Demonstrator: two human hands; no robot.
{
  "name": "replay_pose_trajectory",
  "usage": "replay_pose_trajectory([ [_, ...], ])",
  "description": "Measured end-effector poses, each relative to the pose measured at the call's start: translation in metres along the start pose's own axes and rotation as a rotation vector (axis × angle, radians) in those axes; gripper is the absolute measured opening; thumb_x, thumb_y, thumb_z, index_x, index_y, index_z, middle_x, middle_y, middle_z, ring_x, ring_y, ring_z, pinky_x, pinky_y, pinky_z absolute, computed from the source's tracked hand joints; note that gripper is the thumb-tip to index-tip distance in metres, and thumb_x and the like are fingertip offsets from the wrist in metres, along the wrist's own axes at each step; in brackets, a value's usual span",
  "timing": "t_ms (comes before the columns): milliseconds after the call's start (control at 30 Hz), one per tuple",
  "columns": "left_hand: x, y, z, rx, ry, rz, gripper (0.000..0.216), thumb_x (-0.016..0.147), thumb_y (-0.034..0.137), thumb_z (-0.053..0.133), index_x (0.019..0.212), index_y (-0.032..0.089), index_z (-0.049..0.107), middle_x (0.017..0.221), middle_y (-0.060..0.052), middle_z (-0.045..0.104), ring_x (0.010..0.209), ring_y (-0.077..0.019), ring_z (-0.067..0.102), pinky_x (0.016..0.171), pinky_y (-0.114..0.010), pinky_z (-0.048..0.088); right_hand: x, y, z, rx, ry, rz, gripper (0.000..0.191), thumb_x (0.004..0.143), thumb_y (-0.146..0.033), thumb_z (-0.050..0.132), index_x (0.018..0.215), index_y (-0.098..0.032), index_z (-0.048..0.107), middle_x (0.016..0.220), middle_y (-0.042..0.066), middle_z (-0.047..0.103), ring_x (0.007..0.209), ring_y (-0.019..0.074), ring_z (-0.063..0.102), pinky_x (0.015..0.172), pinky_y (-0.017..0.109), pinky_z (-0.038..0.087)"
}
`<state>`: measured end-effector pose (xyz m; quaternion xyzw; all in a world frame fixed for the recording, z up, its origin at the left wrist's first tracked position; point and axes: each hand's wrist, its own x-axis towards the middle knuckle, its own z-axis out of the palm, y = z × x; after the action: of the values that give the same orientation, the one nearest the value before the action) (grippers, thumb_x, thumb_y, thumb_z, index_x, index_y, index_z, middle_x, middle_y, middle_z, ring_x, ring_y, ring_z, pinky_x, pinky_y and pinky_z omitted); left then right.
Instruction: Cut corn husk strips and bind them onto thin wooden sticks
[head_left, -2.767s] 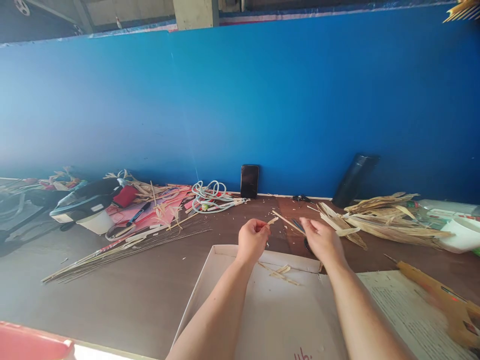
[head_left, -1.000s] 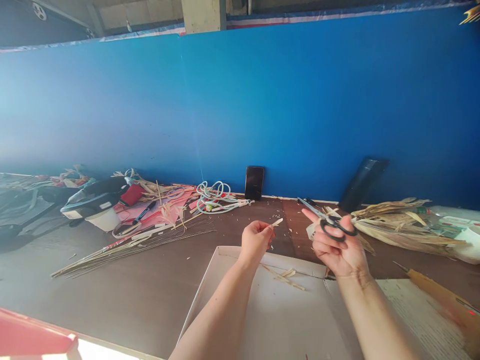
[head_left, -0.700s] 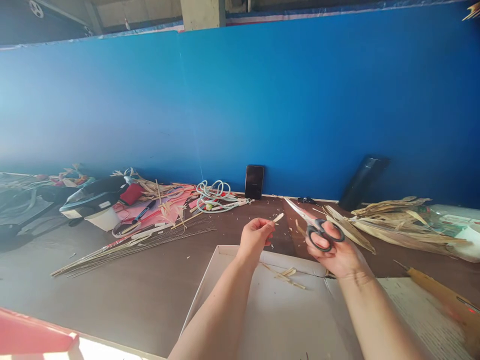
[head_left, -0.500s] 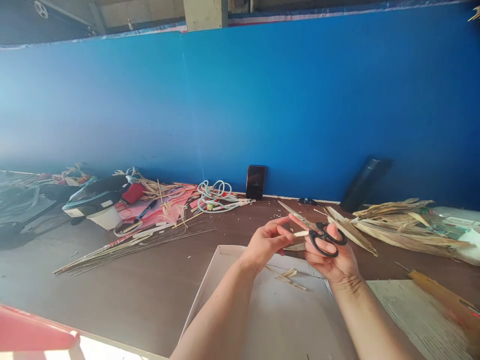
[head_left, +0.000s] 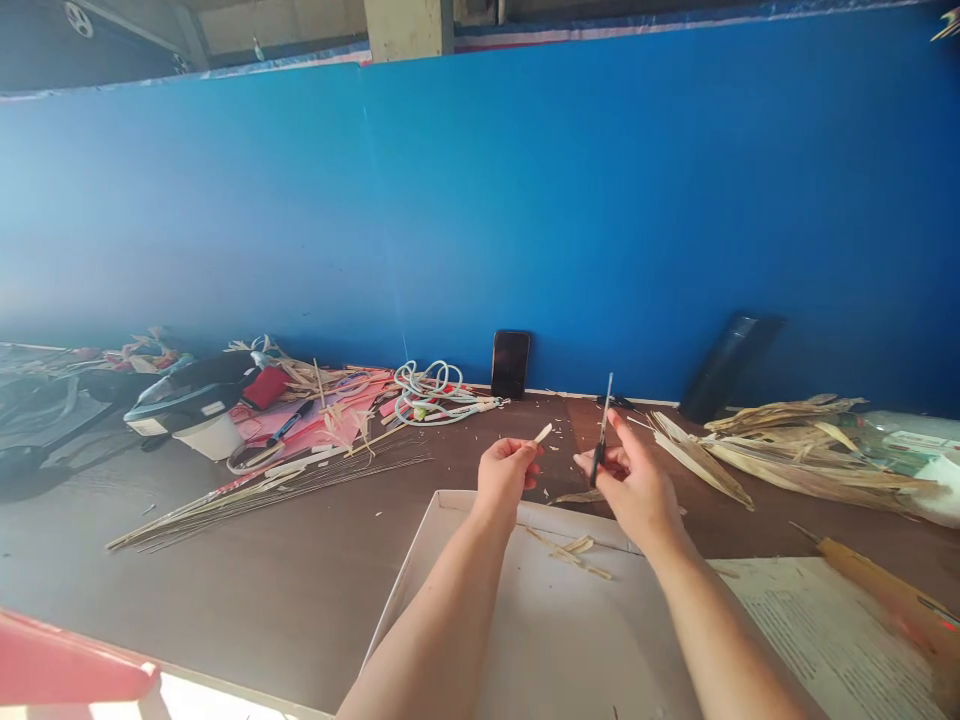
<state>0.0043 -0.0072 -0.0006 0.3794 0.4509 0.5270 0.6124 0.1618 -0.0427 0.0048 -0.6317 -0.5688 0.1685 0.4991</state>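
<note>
Pinched in my left hand (head_left: pixel 508 470) is a small pale strip of dried husk (head_left: pixel 544 434), its tip pointing up and to the right. My right hand (head_left: pixel 637 487) is closed on a pair of black-handled scissors (head_left: pixel 601 445), the blades standing nearly upright and seen edge-on. A gap separates the scissors from the strip. Both hands are over the far edge of a shallow white box lid (head_left: pixel 562 640). Inside the lid lie several thin husk offcuts (head_left: pixel 577 550).
A phone (head_left: pixel 511 364) leans on the blue panel (head_left: pixel 600 200). To the right are dried husks (head_left: pixel 810 460), a black cylinder (head_left: pixel 731 368) and a printed sheet (head_left: pixel 817 620). Leftward lie a coiled cord (head_left: pixel 431 395), thin wires (head_left: pixel 300 500) and a black-and-white cap-like item (head_left: pixel 195 395).
My hands have drawn apart, the left lower and leftward with the strip. The scissors have turned from slanting left to nearly upright, away from the strip.
</note>
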Motion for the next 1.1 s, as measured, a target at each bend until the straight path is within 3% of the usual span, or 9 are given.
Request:
replay_pose_trajectory([
  [167, -0.003, 0.001, 0.001, -0.026, -0.023, 0.087, 0.023, 0.067, 0.035, 0.064, 0.075, 0.013, 0.061, 0.081, -0.005, 0.064, 0.052, -0.004, 0.047, 0.043, -0.015, 0.035, -0.006, 0.0, 0.005, -0.445, -0.027, -0.039, 0.08, 0.077, -0.035, 0.056, 0.144, -0.025, 0.013, 0.078, -0.001, 0.068, 0.064, 0.0199, 0.062, 0.051, 0.027, 0.035],
  [300, -0.009, 0.005, 0.004, -0.023, -0.149, 0.165, 0.024, 0.067, 0.036, 0.065, 0.073, 0.013, 0.061, 0.079, -0.005, 0.064, 0.053, -0.0044, 0.048, 0.044, -0.015, 0.035, -0.006, 0.0, 0.006, -0.644, -0.059, -0.056, 0.08, 0.079, -0.033, 0.053, 0.144, -0.019, 0.007, 0.073, -0.001, 0.069, 0.061, 0.0223, 0.062, 0.053, 0.029, 0.034],
  [467, -0.018, 0.009, 0.008, -0.018, -0.328, 0.145, 0.027, 0.066, 0.039, 0.067, 0.07, 0.013, 0.06, 0.087, -0.007, 0.065, 0.053, -0.0052, 0.05, 0.045, -0.017, 0.037, -0.009, -0.008, 0.01, -0.763, -0.137, -0.079, 0.081, 0.08, -0.032, 0.051, 0.144, -0.018, 0.004, 0.075, 0.003, 0.069, 0.069, 0.0252, 0.064, 0.057, 0.031, 0.035],
  [633, -0.021, 0.01, 0.009, -0.009, -0.37, 0.142, 0.028, 0.066, 0.037, 0.067, 0.062, 0.012, 0.057, 0.101, -0.012, 0.063, 0.064, -0.0089, 0.056, 0.046, -0.017, 0.039, -0.016, -0.015, 0.016, -0.761, -0.182, -0.116, 0.077, 0.081, -0.031, 0.052, 0.144, -0.018, 0.01, 0.076, 0.005, 0.069, 0.073, 0.0248, 0.064, 0.064, 0.031, 0.037],
  [767, -0.014, 0.007, 0.006, -0.038, -0.237, 0.16, 0.027, 0.066, 0.038, 0.067, 0.066, 0.013, 0.057, 0.091, -0.008, 0.064, 0.053, -0.0049, 0.05, 0.044, -0.017, 0.037, -0.016, -0.012, 0.02, -0.556, -0.167, -0.067, 0.077, 0.077, -0.028, 0.055, 0.144, -0.022, 0.017, 0.077, 0.003, 0.068, 0.073, 0.0238, 0.064, 0.064, 0.031, 0.039],
  [900, -0.004, 0.004, 0.001, 0.025, -0.052, 0.113, 0.025, 0.065, 0.037, 0.067, 0.072, 0.014, 0.06, 0.062, 0.0, 0.055, 0.052, -0.0068, 0.049, 0.042, -0.015, 0.034, -0.007, -0.002, 0.018, 0.013, -0.115, 0.123, 0.066, 0.074, -0.037, 0.059, 0.135, -0.02, 0.038, 0.084, 0.003, 0.069, 0.074, 0.0205, 0.064, 0.065, 0.03, 0.045],
  [1000, -0.002, 0.003, 0.0, 0.092, -0.045, 0.069, 0.022, 0.064, 0.035, 0.066, 0.07, 0.014, 0.06, 0.058, 0.0, 0.052, 0.051, -0.0076, 0.049, 0.042, -0.016, 0.035, 0.0, 0.004, 0.013, 0.411, -0.051, 0.183, 0.063, 0.071, -0.04, 0.064, 0.128, -0.02, 0.049, 0.098, 0.005, 0.067, 0.082, 0.0205, 0.064, 0.072, 0.03, 0.048],
  [1100, -0.004, 0.003, 0.002, 0.158, -0.069, 0.057, 0.02, 0.064, 0.034, 0.065, 0.067, 0.015, 0.06, 0.057, 0.0, 0.053, 0.051, -0.0085, 0.049, 0.043, -0.017, 0.036, 0.002, 0.005, 0.01, 0.571, -0.078, 0.207, 0.065, 0.07, -0.04, 0.065, 0.13, -0.023, 0.046, 0.101, 0.006, 0.067, 0.085, 0.0218, 0.064, 0.071, 0.031, 0.049],
])
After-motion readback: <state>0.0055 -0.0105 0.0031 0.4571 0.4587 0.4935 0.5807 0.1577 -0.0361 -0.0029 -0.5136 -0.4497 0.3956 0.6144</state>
